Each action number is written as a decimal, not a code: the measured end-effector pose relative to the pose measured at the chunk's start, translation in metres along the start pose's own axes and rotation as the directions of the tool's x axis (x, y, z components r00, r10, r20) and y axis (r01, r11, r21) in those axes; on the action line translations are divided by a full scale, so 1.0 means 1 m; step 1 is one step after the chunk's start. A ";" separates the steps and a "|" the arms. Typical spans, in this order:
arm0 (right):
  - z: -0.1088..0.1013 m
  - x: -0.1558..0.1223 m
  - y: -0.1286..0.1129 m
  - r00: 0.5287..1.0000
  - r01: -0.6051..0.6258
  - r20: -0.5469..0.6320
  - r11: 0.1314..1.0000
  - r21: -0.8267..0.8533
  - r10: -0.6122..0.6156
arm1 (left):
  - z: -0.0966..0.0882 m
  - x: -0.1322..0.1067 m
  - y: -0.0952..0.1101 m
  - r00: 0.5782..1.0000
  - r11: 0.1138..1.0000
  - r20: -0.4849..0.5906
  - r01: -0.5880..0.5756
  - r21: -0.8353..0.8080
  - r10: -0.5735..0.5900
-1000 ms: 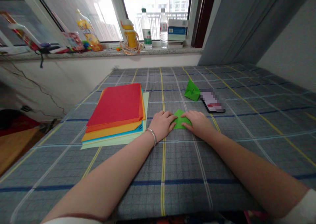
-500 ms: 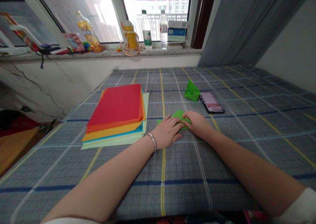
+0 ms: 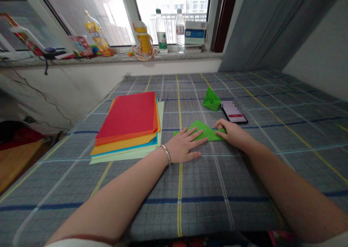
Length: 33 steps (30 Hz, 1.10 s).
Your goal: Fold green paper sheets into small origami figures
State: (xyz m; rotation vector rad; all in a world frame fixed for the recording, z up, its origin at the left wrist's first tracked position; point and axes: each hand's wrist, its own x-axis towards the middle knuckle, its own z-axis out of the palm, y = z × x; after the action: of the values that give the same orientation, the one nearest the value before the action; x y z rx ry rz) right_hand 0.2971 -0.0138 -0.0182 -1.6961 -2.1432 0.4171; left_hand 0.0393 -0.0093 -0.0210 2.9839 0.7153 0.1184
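Left hand [image 3: 182,145] lies flat on the checked blue-grey cloth [image 3: 190,210], fingers spread, with the fingertips on the left half of a green origami paper [image 3: 198,131]. No pinch on that side. Right hand [image 3: 231,134] sits at the paper's right end, fingers close together and slightly curled, pressing down from above. Can't tell if the thumb is under the edge, so can't tell if it's pinching.

The paper lies flat and folded to a long point-topped triangle between the hands, straight ahead at 12 o'clock, on the cloth. A finished-looking green paper fold [image 3: 211,99] stands at about 1 o'clock from the hands, just left of a phone [image 3: 234,113] with a partly pixelated screen. A stack of coloured paper [image 3: 126,116], red on top, sits at about 10 o'clock, just beside the left hand. A metal bangle [image 3: 165,154] is on the left wrist.

Risks: the cloth is soft and ribbed, so pressure could give a weak or crooked crease. With only light fingertip contact on the left, the paper could slide or twist, and the layers could spring open if the right hand lifts. The left wrist and bangle are close to the stack, so a sideways move could catch the sheets and shift them. Reaching right could knock the standing fold into the phone.
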 end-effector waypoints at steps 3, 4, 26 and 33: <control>-0.002 0.001 0.008 1.000 -0.012 0.005 0.999 0.050 0.012 | 0.000 0.000 0.000 1.000 1.000 0.021 0.007 -0.009 -0.007; -0.003 0.001 0.010 1.000 -0.006 0.002 0.998 0.058 0.006 | 0.000 0.001 0.000 1.000 1.000 0.024 0.010 -0.012 -0.010; -0.019 -0.018 -0.041 0.859 0.505 0.206 0.715 -0.483 -0.468 | -0.002 0.002 0.001 0.999 1.000 0.041 0.026 -0.015 -0.025; -0.028 -0.022 -0.037 0.908 0.418 0.240 0.706 -0.571 -0.343 | -0.002 0.002 0.001 0.999 1.000 0.046 0.026 -0.011 -0.025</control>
State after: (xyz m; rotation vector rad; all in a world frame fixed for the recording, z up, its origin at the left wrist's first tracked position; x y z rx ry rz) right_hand 0.2824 -0.0436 0.0214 -1.4476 -2.8445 -0.3633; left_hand 0.0414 -0.0094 -0.0183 2.9552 0.7450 0.0530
